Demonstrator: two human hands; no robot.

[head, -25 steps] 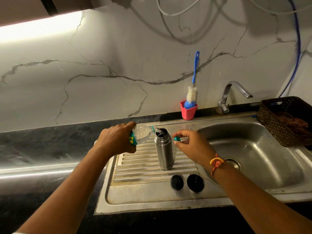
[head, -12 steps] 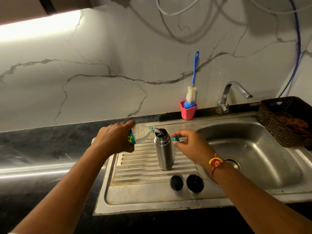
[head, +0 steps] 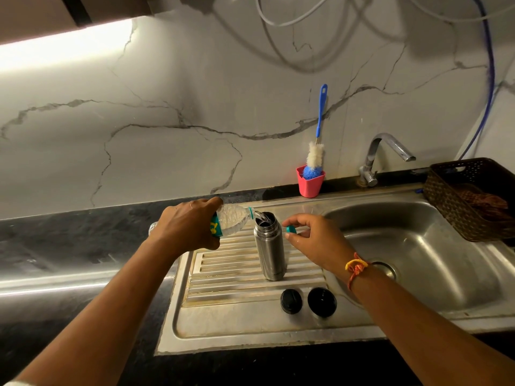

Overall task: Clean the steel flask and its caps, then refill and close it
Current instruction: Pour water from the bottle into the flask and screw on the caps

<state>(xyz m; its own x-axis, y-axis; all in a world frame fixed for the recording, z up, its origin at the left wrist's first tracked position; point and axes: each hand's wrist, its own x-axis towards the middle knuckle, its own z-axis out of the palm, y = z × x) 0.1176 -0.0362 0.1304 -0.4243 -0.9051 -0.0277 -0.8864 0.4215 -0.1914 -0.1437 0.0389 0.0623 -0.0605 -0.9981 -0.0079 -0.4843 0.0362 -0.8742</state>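
Observation:
The steel flask [head: 270, 247] stands upright and open on the ribbed draining board [head: 231, 277]. My left hand [head: 189, 228] grips a clear plastic water bottle [head: 232, 220], tipped so its mouth is over the flask's opening, and water runs in. My right hand [head: 317, 240] hovers just right of the flask, pinching the bottle's small teal cap [head: 291, 229] between thumb and forefinger. Two black flask caps lie on the board in front of the flask: the smaller cap [head: 291, 301] on the left, the wider cap [head: 322, 302] on the right.
The steel sink basin [head: 418, 254] lies to the right, with a tap [head: 381, 156] behind it. A pink cup [head: 310, 185] holding a blue-handled bottle brush [head: 319, 140] stands against the marble wall. A dark woven basket [head: 471, 199] sits at the basin's far right. Black countertop [head: 69, 246] extends left.
Both hands and the bottle hold nearly the same pose; water keeps running into the flask. Only the view has shifted slightly.

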